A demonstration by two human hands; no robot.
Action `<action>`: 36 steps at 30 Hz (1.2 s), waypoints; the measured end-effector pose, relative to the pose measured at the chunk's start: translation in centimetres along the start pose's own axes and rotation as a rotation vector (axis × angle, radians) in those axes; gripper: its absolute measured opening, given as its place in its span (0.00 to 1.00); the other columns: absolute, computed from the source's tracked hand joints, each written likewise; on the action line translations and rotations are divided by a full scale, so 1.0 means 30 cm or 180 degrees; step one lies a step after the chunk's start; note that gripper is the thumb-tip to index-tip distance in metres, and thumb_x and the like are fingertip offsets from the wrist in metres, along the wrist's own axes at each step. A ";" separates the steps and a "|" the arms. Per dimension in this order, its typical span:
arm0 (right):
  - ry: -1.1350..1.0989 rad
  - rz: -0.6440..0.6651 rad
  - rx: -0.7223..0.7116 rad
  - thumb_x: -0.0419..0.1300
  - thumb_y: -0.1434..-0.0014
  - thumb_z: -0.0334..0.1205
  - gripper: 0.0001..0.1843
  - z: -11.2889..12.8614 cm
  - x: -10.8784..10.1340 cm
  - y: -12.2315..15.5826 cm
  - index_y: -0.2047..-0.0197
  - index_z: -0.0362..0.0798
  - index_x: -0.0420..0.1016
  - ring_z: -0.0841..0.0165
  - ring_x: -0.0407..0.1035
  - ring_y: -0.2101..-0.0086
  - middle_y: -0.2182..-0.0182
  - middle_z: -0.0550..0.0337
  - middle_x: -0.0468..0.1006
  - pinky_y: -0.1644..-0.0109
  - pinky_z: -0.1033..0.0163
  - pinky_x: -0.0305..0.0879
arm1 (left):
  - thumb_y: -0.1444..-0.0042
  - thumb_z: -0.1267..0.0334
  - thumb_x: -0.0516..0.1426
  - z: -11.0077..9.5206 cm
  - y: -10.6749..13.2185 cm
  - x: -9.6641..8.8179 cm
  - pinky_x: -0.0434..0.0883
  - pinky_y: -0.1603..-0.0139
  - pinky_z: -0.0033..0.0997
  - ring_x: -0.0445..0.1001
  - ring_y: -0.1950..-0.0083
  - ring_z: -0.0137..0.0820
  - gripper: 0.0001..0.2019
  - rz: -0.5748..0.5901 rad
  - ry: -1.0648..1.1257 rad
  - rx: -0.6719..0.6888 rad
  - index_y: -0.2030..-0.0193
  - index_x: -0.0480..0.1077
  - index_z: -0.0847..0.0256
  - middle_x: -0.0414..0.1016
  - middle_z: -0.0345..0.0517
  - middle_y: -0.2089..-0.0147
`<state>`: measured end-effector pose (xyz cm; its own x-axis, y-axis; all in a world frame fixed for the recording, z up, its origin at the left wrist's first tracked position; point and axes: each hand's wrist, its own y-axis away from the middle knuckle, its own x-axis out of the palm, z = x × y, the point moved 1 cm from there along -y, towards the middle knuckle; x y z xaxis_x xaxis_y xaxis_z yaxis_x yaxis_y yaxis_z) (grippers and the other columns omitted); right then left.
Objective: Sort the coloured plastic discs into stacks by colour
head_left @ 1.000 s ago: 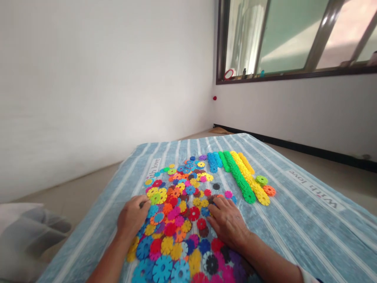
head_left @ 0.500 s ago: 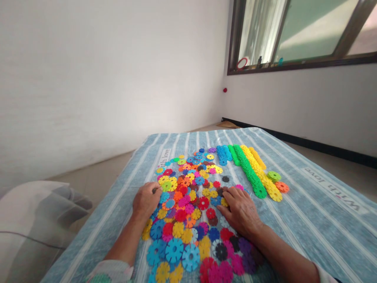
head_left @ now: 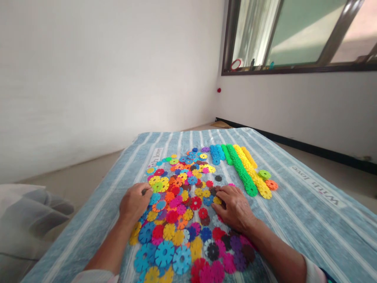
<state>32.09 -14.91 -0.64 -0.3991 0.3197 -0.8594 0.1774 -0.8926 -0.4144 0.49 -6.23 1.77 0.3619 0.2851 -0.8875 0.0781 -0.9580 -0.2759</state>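
Observation:
Notched plastic snowflake discs in many colours lie in a loose pile between my hands. My left hand (head_left: 136, 201) rests at the pile's left edge, fingers curled closed, beside a lime disc (head_left: 158, 186) and a light blue disc (head_left: 154, 198). A dark spot shows inside its curl; I cannot make out what it is. On the right side, my right hand (head_left: 236, 207) lies palm down with thumb and fingers apart. Its fingertips touch the pile by a yellow disc (head_left: 217, 200) and a brown disc (head_left: 213, 191); what lies under the palm is hidden.
Beyond my right hand are overlapping rows of discs: green (head_left: 241, 169), yellow (head_left: 253, 173) and blue (head_left: 215, 154). A lime disc (head_left: 264, 174) and an orange disc (head_left: 271, 184) lie beside them. A striped blue cloth (head_left: 297, 212) covers the table. White fabric (head_left: 23, 220) is at left.
The view has turned slightly right, so everything sits further left in the picture. Both hands stay at nearly the same places along the pile.

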 end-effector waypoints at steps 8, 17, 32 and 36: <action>0.0143 0.0020 -0.0033 0.64 0.41 0.45 0.08 0.002 0.002 -0.023 0.63 0.49 0.77 0.63 0.68 0.56 0.55 0.57 0.78 0.50 0.57 0.61 | 0.48 0.56 0.49 0.028 -0.045 0.011 0.70 0.53 0.35 0.76 0.54 0.38 0.16 0.0011 0.0002 -0.0013 0.66 0.76 0.58 0.80 0.47 0.55; 0.0184 0.0063 -0.0017 0.64 0.41 0.45 0.09 0.009 0.003 -0.026 0.62 0.49 0.75 0.63 0.68 0.56 0.54 0.57 0.77 0.51 0.57 0.61 | 0.50 0.54 0.49 0.036 -0.056 0.011 0.71 0.53 0.37 0.76 0.55 0.40 0.16 0.0037 0.0061 -0.0149 0.66 0.76 0.56 0.81 0.46 0.54; 0.0198 0.0123 -0.0009 0.64 0.41 0.44 0.09 0.017 -0.007 -0.026 0.61 0.48 0.75 0.62 0.68 0.56 0.54 0.56 0.77 0.49 0.57 0.62 | 0.48 0.55 0.48 0.026 -0.048 0.008 0.70 0.48 0.38 0.75 0.50 0.41 0.17 0.0183 0.0011 -0.0156 0.63 0.75 0.59 0.79 0.50 0.51; 0.0172 0.0115 -0.0021 0.64 0.40 0.44 0.09 0.015 -0.004 -0.023 0.61 0.48 0.75 0.62 0.68 0.55 0.54 0.57 0.77 0.49 0.57 0.62 | 0.47 0.56 0.48 0.019 -0.041 0.005 0.69 0.48 0.37 0.75 0.50 0.40 0.18 0.0211 -0.0010 -0.0141 0.62 0.75 0.60 0.79 0.50 0.51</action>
<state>31.62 -14.48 -0.11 -0.3431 0.3042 -0.8887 0.1969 -0.9018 -0.3847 -0.08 -4.99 1.76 0.3647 0.2209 -0.9045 0.0949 -0.9752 -0.1999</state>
